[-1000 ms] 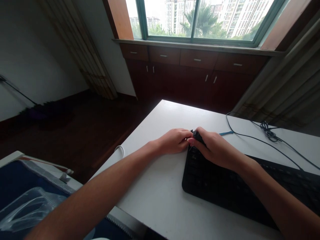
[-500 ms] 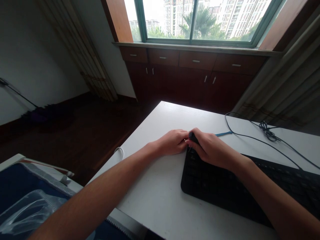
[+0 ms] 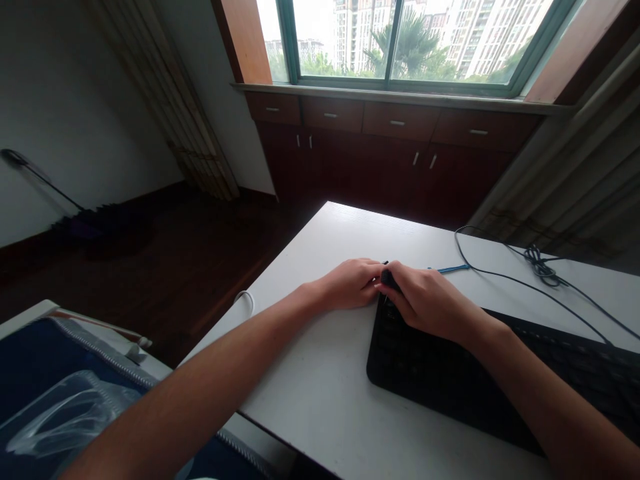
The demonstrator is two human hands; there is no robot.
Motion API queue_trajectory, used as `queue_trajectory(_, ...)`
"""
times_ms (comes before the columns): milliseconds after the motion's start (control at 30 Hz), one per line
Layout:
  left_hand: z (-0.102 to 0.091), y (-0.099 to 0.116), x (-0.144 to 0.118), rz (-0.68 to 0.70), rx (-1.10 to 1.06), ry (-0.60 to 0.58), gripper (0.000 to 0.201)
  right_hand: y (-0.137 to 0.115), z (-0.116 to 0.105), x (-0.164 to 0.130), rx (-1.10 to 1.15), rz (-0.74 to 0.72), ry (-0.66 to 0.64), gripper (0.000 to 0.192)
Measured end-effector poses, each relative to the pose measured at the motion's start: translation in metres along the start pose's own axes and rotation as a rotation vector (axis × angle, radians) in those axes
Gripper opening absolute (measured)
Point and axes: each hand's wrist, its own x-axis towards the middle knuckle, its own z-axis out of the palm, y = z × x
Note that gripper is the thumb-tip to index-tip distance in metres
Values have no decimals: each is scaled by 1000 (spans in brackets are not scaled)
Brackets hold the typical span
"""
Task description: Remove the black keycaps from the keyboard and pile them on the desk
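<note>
A black keyboard (image 3: 425, 387) lies on the white table, partly under my right forearm. My right hand (image 3: 420, 293) is closed over the keyboard's upper left corner, gripping a small tool with a dark, rounded handle (image 3: 390, 279). A thin shiny tip shows below that handle; my fingers hide the rest, so its exact kind is unclear. My left hand (image 3: 354, 283) rests on the table with fingers bent together at the same corner, holding the keyboard's edge and touching the right fingertips. Just behind the right hand lies a thin blue stick (image 3: 453, 269).
A black cable (image 3: 540, 280) loops and bunches at the back right of the white table (image 3: 310, 373). A white ring-shaped item (image 3: 245, 301) sits by the left edge. Lower left, a blue-lined container (image 3: 30, 360) holds clear plastic. Cabinets (image 3: 345, 160) stand beneath the window.
The whole view has shifted slightly, so things appear a little further right. Both hands stay together at the keyboard's corner, with only small finger movement.
</note>
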Motion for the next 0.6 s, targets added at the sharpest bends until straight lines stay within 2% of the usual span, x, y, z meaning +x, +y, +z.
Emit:
queue_trajectory(167, 0, 2, 0, 21, 27, 16, 19, 2, -2, -1, 67, 96, 2, 14)
queue_trajectory(433, 1, -1, 0, 10, 51, 8, 17, -16, -3, 2, -47, 252, 20, 15)
queue_trajectory(600, 1, -1, 0, 22, 33, 9, 14, -13, -6, 2, 61, 208, 2, 15)
